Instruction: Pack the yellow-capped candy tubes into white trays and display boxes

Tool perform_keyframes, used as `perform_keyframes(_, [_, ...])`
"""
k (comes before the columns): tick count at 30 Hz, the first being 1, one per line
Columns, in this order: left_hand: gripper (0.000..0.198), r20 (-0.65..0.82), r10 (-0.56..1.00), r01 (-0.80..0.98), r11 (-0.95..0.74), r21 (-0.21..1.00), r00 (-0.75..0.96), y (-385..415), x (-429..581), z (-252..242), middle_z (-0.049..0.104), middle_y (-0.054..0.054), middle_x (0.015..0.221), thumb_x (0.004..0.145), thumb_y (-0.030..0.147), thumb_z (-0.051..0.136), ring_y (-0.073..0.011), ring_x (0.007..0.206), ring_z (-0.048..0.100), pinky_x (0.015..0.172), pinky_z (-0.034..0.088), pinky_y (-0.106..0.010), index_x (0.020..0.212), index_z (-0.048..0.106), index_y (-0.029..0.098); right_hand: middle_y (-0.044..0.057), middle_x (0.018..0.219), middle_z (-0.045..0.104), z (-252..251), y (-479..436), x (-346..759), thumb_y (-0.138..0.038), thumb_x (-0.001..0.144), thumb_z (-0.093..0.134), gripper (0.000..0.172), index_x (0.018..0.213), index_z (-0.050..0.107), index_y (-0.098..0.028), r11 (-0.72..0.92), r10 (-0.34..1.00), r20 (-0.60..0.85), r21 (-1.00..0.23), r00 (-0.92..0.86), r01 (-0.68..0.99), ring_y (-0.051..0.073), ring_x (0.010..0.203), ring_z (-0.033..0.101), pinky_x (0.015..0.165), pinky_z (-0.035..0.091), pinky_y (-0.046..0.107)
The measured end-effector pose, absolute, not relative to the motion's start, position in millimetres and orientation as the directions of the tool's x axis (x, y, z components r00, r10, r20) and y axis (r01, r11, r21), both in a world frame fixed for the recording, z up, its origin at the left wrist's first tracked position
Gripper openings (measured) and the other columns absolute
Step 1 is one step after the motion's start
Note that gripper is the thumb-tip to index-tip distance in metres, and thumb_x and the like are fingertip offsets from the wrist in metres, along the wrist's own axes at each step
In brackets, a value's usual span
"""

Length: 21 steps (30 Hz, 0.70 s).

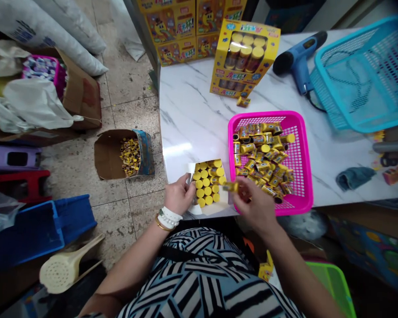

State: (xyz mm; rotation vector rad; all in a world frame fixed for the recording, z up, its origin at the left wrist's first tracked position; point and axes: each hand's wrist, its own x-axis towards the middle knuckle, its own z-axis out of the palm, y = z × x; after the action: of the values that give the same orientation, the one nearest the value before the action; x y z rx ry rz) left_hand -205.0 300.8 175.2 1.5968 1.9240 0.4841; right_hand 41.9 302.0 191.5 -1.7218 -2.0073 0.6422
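An open white box (219, 207) near the table's front edge holds rows of small tubes with yellow caps (206, 182). My left hand (178, 196) is closed on the left side of this box, thumb and fingers pinching its wall. Between box and basket, my right hand (257, 205) grips a small yellow-capped tube (231, 187), slightly blurred; whether it holds more than one I cannot tell. Just beyond that hand is a pink basket (268, 115) with many loose tubes (267, 161) lying in it.
A yellow display box (245, 57) stands behind the basket, with one tube (243, 102) before it. Stacked yellow boxes (175, 35) are at the back. To the right are a blue heat gun (298, 59) and turquoise basket (331, 106). An open carton (109, 154) sits on the floor.
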Motion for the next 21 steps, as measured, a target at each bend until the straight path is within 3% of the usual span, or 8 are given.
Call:
perform_keyframes(3, [0.036,-0.193,0.975,0.765,0.204,0.611,-0.105,302,-204,177,0.063,0.001,0.051,0.088,0.033,0.055,-0.0133,0.046,0.057,0.053,0.04,-0.024,0.11,0.072,0.011,0.005,0.084,0.071,179,276,19,-0.035,0.09,0.065,0.021,0.106,0.064,-0.022,0.143,0.986,-0.005,-0.504,-0.169,0.852,0.022,0.075,0.065,0.068,0.051,0.034])
perform_keyframes(6, [0.037,-0.195,0.975,0.768,0.206,0.606,-0.108,303,-204,177,0.062,0.001,0.05,0.088,0.034,0.054,-0.0128,0.045,0.055,0.053,0.04,-0.024,0.111,0.072,0.011,0.01,0.105,0.068,164,273,10,-0.035,0.089,0.066,0.019,0.104,0.068,-0.023,0.171,0.985,0.059,-0.427,-0.162,0.888,0.026,0.092,0.063,0.079,0.053,0.039])
perform_keyframes(10, [0.039,-0.194,0.974,0.771,0.211,0.601,-0.115,303,-205,175,0.058,0.003,0.046,0.087,0.035,0.054,-0.0117,0.041,0.051,0.052,0.04,-0.023,0.112,0.072,0.01,0.009,0.105,0.064,155,291,34,-0.037,0.091,0.063,0.021,0.108,0.069,-0.025,0.128,0.99,0.109,-0.483,-0.086,0.866,0.023,0.092,0.062,0.081,0.053,0.035])
perform_keyframes(12, [0.04,-0.186,0.977,0.77,0.201,0.605,-0.109,302,-205,175,0.058,0.003,0.046,0.088,0.036,0.054,-0.0114,0.041,0.05,0.051,0.039,-0.023,0.112,0.072,0.01,0.009,0.107,0.066,148,307,53,-0.031,0.093,0.059,0.023,0.113,0.067,-0.023,0.129,0.989,0.124,-0.439,-0.082,0.889,0.024,0.096,0.061,0.086,0.051,0.037])
perform_keyframes(15, [0.039,-0.165,0.981,0.772,0.181,0.61,-0.1,303,-204,175,0.057,0.003,0.046,0.088,0.036,0.054,-0.0116,0.041,0.051,0.051,0.039,-0.023,0.11,0.072,0.01,0.012,0.119,0.067,131,333,71,-0.02,0.091,0.054,0.03,0.119,0.066,-0.017,0.211,0.976,-0.002,-0.241,-0.218,0.947,0.028,0.099,0.056,0.088,0.048,0.042])
perform_keyframes(17, [0.038,-0.165,0.982,0.774,0.173,0.609,-0.089,304,-203,176,0.058,0.003,0.046,0.088,0.035,0.054,-0.0118,0.042,0.051,0.052,0.039,-0.023,0.108,0.072,0.01,0.013,0.114,0.069,123,345,73,-0.019,0.089,0.054,0.029,0.114,0.067,-0.015,0.26,0.952,-0.119,-0.17,-0.282,0.95,0.03,0.095,0.055,0.085,0.047,0.043])
perform_keyframes(19, [0.037,-0.173,0.981,0.774,0.173,0.609,-0.083,304,-203,177,0.059,0.003,0.047,0.088,0.035,0.054,-0.0119,0.042,0.052,0.052,0.038,-0.023,0.108,0.072,0.011,0.013,0.106,0.07,123,349,72,-0.02,0.086,0.056,0.027,0.11,0.068,-0.015,0.249,0.949,-0.146,-0.205,-0.281,0.947,0.03,0.095,0.056,0.084,0.047,0.043])
perform_keyframes(21, [0.035,-0.179,0.98,0.772,0.178,0.61,-0.084,303,-203,176,0.06,0.002,0.049,0.088,0.034,0.054,-0.012,0.044,0.054,0.052,0.038,-0.023,0.108,0.072,0.011,0.01,0.103,0.07,132,342,70,-0.022,0.084,0.058,0.032,0.114,0.065,-0.016,0.186,0.966,-0.1,-0.368,-0.238,0.911,0.027,0.093,0.059,0.084,0.049,0.04])
